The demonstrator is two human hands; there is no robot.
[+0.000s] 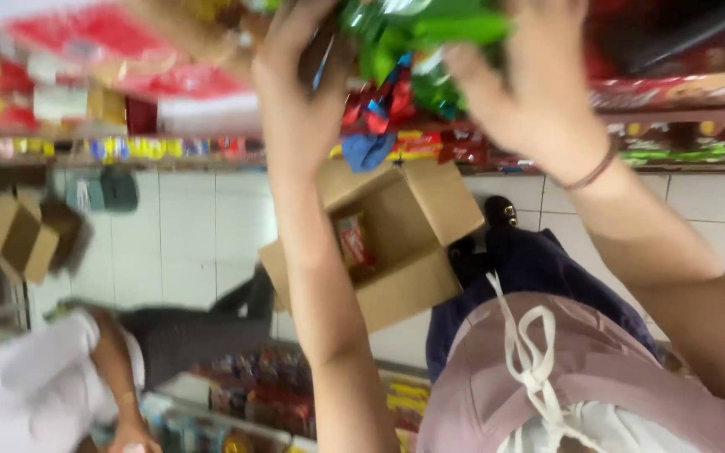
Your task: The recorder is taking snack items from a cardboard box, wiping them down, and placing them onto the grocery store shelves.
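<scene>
While both my hands, left [299,75] & right [530,80], grip green packets [417,29] w/ curled fingers; open cardboard box [396,243] on floor holds one red packet [352,239].

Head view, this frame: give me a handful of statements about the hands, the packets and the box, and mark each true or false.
1. Both hands are raised to a bunch of green packets at shelf height. True: the left hand and the right hand are on either side of it.
2. The cardboard box on the floor is closed. False: its flaps are open.
3. The box holds at least one red packet. True.
4. The right wrist is bare. False: it wears a thin bracelet.
5. Nobody else is in view. False: another person in a white top is at lower left.
</scene>
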